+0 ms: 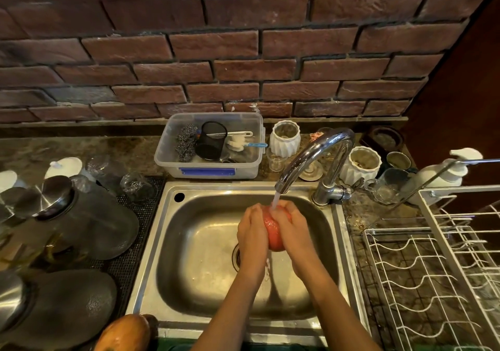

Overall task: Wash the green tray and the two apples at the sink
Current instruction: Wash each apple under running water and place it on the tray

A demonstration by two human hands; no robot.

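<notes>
The steel sink (173, 215) sits in the desk, tap (311, 155) running. Over the basin, the left hand (251, 231) and right hand (292, 231) are both closed around 1 red apple (273, 231) under the stream. Wet and round, it looks slippery; cupping its sides seems safest

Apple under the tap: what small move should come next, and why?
Probably turn the apple a little between both hands, left and right. The water from the tap lands on its top only, and the palms cover its sides, so those parts may not yet be rinsed.
</notes>
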